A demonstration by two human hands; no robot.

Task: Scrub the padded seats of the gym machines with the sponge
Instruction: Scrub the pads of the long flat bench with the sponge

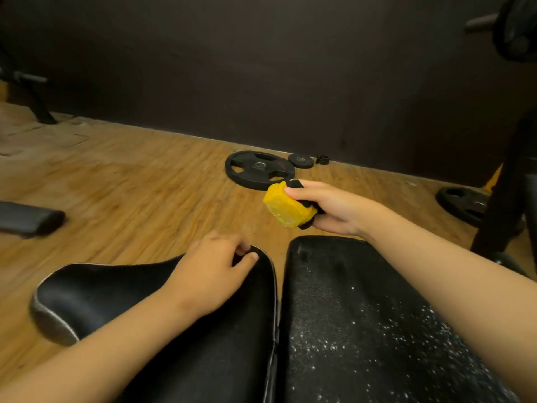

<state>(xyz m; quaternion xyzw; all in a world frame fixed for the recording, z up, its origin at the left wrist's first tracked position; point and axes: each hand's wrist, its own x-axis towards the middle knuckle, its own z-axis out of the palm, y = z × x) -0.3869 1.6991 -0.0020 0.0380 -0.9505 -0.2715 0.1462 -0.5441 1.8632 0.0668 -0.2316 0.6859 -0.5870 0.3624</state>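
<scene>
My right hand [334,210] grips the yellow sponge [289,209], likely soft and light, by its dark backing in the air just beyond the speckled right seat pad [363,315], while my left hand [215,264] curls over the left seat pad [174,315]'s far rim.

A wood floor [130,175] runs back to a dark wall [261,68]. Near the floor's far edge a big plate [259,165] lies flat, with a small plate [301,160] just beside it and a clip [322,159] next to that, close to the wall. At the floor's right edge another plate [462,203] lies by a black post [505,184]. At the far left corner a stand [40,106] carries a grey bar [29,77]. At the top right a loaded bar [479,24] is blurred.
</scene>
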